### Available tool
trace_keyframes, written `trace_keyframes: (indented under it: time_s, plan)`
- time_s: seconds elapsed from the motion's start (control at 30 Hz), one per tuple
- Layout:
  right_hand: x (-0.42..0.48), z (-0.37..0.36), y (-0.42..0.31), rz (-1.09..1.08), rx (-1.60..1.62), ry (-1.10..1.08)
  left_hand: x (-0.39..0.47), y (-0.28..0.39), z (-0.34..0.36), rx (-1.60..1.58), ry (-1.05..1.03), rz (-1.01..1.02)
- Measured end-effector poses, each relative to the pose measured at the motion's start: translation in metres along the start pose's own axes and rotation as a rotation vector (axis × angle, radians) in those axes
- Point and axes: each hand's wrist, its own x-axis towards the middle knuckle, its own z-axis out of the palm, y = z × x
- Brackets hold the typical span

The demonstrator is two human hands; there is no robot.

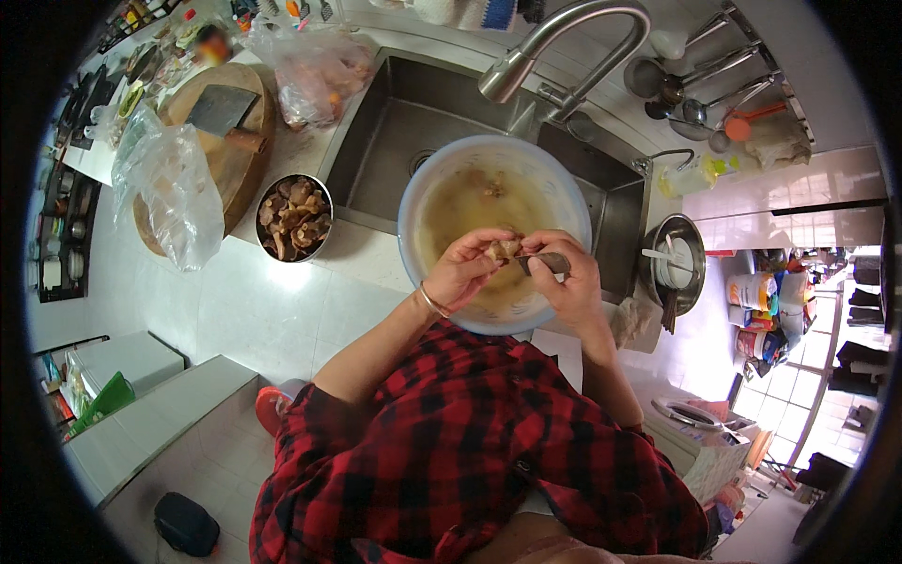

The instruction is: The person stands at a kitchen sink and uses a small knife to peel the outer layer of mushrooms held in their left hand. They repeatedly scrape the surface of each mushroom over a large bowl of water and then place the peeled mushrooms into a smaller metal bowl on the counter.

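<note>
Over a large white basin (409,233) with a blue rim, my left hand (461,266) pinches a small pale-brown piece of food (503,249). My right hand (574,282) grips a small dark-handled tool (553,264), likely a knife, its narrow end touching or close to that piece. Cloudy yellowish water (451,204) fills the basin, and a few brown bits (493,187) show in it. The basin rests over the stainless-steel sink (366,162). To the left, a round steel bowl (331,233) holds several brown food pieces (296,215); meat or mushroom, I cannot tell.
At left, a cleaver (222,109) lies on a round wooden chopping board (261,92), partly under a clear plastic bag (176,190). A filled plastic bag (317,77) sits behind. The faucet (564,35) arches over the sink. At right stands a steel bowl (697,240) of dishes.
</note>
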Motion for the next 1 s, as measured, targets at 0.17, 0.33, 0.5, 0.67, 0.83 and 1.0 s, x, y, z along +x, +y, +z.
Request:
trace_keyframes:
  time_s: [0.17,0.33,0.5,0.67,0.83,1.0]
  plan:
    - [-0.005,0.002,-0.006,0.077,-0.117,0.023,0.000,0.000,-0.003,0.047,0.176,-0.119]
    - [-0.011,0.003,0.014,0.106,-0.024,0.082,-0.008,0.008,-0.006,0.386,0.150,-0.005]
    - [-0.001,0.019,0.002,0.216,0.078,-0.012,-0.016,0.008,-0.003,0.640,0.188,0.169]
    - [0.001,0.020,0.003,0.247,0.153,-0.014,-0.007,0.009,0.008,0.778,0.157,0.250]
    - [-0.001,0.027,0.007,0.253,0.133,-0.013,-0.012,0.010,0.001,0.797,0.162,0.184]
    - [-0.004,0.024,-0.001,0.257,0.026,0.165,-0.014,0.015,0.000,0.831,0.182,0.152]
